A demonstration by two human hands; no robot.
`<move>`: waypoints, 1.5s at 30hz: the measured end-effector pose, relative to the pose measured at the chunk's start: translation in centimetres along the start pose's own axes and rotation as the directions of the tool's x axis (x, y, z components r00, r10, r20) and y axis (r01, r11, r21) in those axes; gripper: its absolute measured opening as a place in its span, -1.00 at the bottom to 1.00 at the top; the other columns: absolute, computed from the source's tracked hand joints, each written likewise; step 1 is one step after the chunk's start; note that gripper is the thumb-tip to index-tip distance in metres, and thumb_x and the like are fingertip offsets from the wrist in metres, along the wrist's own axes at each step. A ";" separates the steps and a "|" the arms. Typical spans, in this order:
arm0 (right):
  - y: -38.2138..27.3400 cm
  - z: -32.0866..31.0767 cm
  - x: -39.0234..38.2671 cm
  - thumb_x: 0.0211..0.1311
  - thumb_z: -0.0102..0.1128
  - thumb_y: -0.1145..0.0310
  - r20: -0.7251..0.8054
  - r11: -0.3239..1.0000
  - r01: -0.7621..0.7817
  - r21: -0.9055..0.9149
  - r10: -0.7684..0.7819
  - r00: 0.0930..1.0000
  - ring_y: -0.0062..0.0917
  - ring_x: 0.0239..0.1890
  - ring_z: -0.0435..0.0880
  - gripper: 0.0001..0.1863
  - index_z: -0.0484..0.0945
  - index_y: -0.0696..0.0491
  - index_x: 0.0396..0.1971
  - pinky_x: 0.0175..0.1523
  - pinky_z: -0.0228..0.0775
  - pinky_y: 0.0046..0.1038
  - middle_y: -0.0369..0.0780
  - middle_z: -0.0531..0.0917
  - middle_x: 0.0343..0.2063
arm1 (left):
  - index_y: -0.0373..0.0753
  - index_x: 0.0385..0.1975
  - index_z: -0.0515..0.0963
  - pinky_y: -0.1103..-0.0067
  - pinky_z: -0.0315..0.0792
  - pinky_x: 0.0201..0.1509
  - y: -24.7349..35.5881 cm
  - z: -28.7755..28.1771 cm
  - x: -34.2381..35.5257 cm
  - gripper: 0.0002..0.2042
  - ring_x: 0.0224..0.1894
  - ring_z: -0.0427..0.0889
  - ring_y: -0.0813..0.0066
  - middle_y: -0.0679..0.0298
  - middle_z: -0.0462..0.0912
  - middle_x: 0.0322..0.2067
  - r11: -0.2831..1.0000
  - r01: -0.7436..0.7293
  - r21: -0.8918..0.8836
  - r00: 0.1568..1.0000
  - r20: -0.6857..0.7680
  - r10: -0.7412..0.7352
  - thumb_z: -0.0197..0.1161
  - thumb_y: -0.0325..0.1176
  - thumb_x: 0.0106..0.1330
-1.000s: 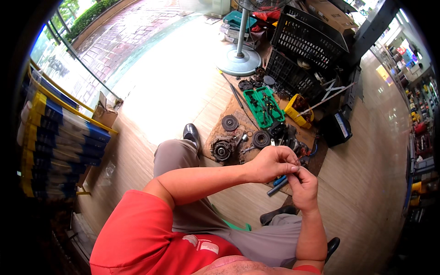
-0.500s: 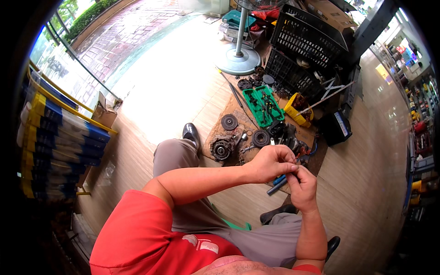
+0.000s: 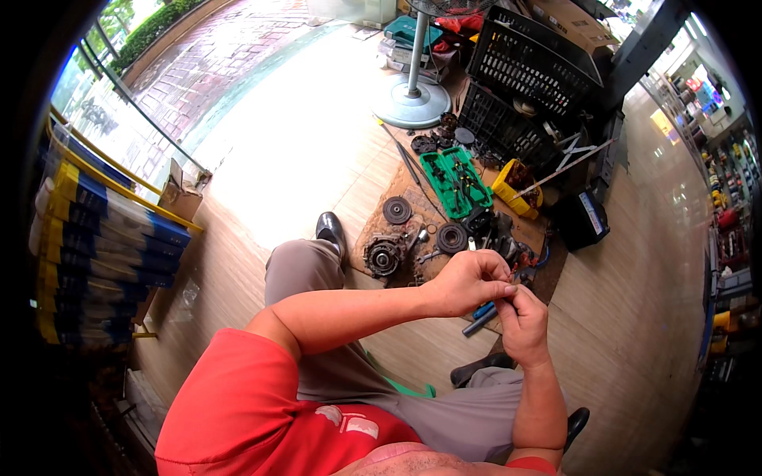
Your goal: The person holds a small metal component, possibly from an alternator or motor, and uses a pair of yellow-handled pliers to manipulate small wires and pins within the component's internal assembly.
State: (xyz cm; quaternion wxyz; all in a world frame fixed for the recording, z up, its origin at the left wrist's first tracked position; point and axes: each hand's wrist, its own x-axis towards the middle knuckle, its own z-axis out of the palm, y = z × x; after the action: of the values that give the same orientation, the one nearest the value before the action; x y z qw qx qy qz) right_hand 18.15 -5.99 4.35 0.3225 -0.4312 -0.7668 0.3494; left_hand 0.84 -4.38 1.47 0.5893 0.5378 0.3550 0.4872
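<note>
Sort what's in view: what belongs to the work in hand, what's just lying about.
Likely part of the work:
whatever the left hand and right hand pinch, too hidden to name
housing
discs
green case

Probably just lying about:
fan
crates
black box
small carton

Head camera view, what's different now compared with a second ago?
Almost nothing: the whole view has drifted very slightly. The bare left hand and bare right hand show no clear movement of their own, and nothing was visibly taken hold of or let go. Their fingertips stay together; anything small between them can't be made out. The open green plastic tool case and round pale-grey fan base stayed put.
</note>
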 end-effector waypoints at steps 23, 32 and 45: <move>1.9 -1.2 0.3 0.25 0.20 0.43 0.094 0.908 -0.296 0.296 0.280 0.955 -0.67 -0.37 0.55 -0.84 0.61 0.21 -0.26 -0.24 0.40 -0.56 -0.23 0.64 -0.45 | -0.29 -0.30 0.55 0.53 0.49 -0.06 0.0 -1.6 0.9 -0.84 -0.21 0.62 0.46 0.21 0.66 -0.26 0.835 0.404 -0.373 0.903 0.018 -0.428 0.25 -0.31 0.33; 2.9 -0.9 -0.4 0.24 0.21 0.44 -0.004 0.886 -0.262 0.383 0.285 0.958 -0.64 -0.45 0.52 -0.87 0.61 0.20 -0.32 -0.32 0.37 -0.51 -0.22 0.62 -0.49 | -0.27 -0.35 0.54 0.54 0.47 -0.06 -0.7 -1.2 1.1 -0.83 -0.23 0.61 0.50 0.23 0.66 -0.28 0.805 0.416 -0.423 0.901 0.077 -0.426 0.27 -0.29 0.32; 1.8 -1.0 -0.5 0.27 0.19 0.45 -0.211 0.971 0.071 0.230 -0.021 0.977 -0.57 -0.49 0.51 -0.90 0.60 0.17 -0.31 -0.38 0.35 -0.54 -0.25 0.56 -0.51 | -0.28 -0.42 0.52 0.64 0.46 -0.15 -1.1 -0.5 0.7 -0.79 -0.31 0.58 0.57 0.25 0.64 -0.36 0.873 0.303 -0.382 0.929 -0.085 -0.360 0.36 -0.29 0.25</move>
State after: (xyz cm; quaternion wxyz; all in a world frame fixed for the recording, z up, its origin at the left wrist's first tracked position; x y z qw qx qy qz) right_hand 19.97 -5.51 3.30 0.4575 -0.4058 -0.6918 0.3840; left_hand 0.78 -3.52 0.39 0.7240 0.3115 0.3906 0.4756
